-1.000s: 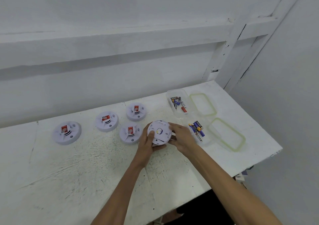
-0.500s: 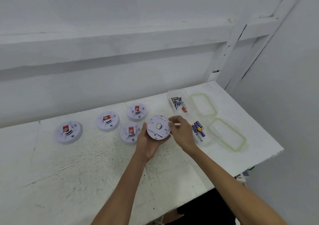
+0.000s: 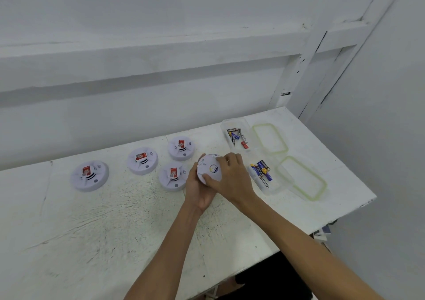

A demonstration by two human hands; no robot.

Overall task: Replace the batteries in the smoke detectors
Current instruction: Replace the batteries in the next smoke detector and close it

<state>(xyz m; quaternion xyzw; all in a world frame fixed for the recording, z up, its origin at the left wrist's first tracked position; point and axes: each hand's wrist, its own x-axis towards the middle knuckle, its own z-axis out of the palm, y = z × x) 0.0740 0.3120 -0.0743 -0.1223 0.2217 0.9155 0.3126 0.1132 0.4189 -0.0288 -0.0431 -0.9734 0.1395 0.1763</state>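
Smoke detector held tilted over surface, back toward camera. Left hand grip curls beneath, bracing. Right hand grip pinches rim, probably twisting cover. Spare batteries near right.

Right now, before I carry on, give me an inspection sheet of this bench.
Surface: white painted table, scuffed and scratched.
Job's things: white round smoke detector held above the table, flat back showing; four red-labelled detectors resting on the table; batteries in two clear plastic tubs.
Clutter: two clear lids with green seals, right of the tubs.
Grippers: left hand cradles the held detector from below; right hand grips it from above.
Cables: nothing seen.
Surroundings: white wall, white wooden post at right rear.
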